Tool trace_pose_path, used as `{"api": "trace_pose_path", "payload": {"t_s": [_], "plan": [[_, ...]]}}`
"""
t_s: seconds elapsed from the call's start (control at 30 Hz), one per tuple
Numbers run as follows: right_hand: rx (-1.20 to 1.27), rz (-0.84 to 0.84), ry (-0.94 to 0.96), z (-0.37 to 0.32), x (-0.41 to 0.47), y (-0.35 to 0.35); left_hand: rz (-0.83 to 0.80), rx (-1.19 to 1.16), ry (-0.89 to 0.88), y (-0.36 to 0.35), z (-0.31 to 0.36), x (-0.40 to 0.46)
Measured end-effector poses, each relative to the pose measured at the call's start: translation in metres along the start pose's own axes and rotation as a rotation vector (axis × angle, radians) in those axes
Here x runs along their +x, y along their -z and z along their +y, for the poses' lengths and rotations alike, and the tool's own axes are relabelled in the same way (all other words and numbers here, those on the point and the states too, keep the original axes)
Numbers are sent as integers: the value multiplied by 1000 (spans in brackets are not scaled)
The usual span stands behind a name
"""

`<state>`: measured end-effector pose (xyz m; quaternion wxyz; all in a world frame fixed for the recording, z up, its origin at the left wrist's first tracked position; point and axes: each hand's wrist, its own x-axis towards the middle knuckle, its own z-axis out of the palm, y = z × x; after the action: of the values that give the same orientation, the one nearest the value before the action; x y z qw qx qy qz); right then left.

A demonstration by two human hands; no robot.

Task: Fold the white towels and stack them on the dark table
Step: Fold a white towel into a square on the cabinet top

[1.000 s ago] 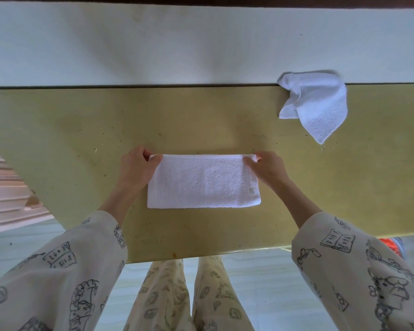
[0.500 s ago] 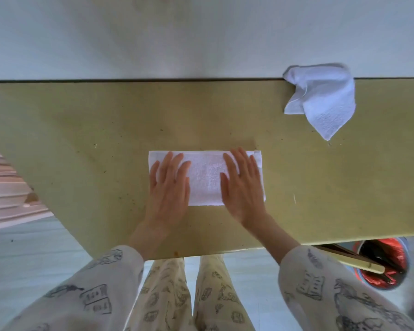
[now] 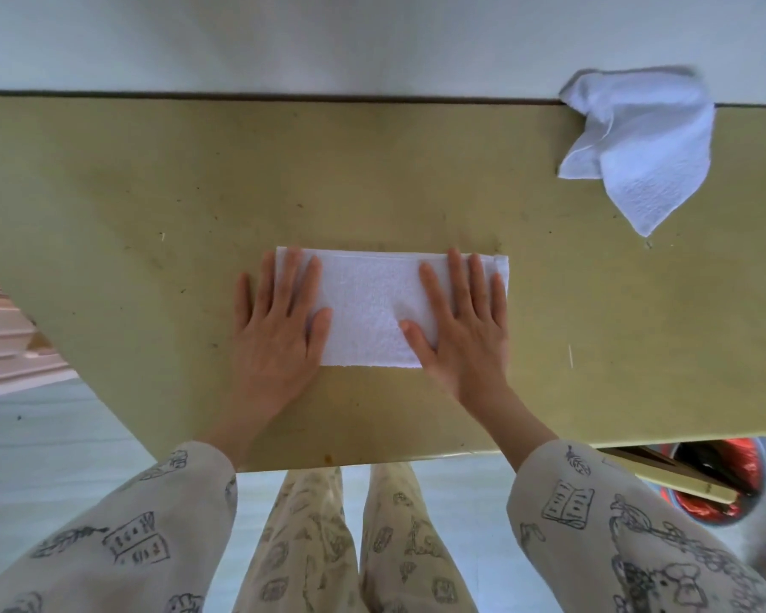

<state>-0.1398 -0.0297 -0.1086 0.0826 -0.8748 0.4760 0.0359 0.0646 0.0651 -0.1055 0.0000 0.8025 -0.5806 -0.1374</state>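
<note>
A white towel, folded into a long rectangle, lies flat in the middle of the olive-yellow table. My left hand presses flat on the towel's left end, with its outer fingers on the bare table. On the right end lies my right hand, its fingers straight and spread. A second white towel sits crumpled at the table's far right, against the back edge.
A pale wall runs along the table's back edge. Under the table's front right corner stands a red bucket with a wooden stick across it. My patterned trousers show below the front edge, over a light floor.
A second ago both hands pinched the towel's far corners. They then let go and laid flat on the towel, and have since slid apart toward its two ends.
</note>
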Motion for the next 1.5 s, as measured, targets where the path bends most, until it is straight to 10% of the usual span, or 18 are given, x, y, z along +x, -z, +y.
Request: {"api": "trace_pose_path", "payload": {"t_s": [0.43,1.33,1.5], "plan": [[-15,-18,0,-2,0,4,39,-457,780,44,15,16],[39,-41,14,-3,-1,5,302,-684,515,87,65,5],[494,-49,29,5,1,36,309,-698,380,93,112,14]]}}
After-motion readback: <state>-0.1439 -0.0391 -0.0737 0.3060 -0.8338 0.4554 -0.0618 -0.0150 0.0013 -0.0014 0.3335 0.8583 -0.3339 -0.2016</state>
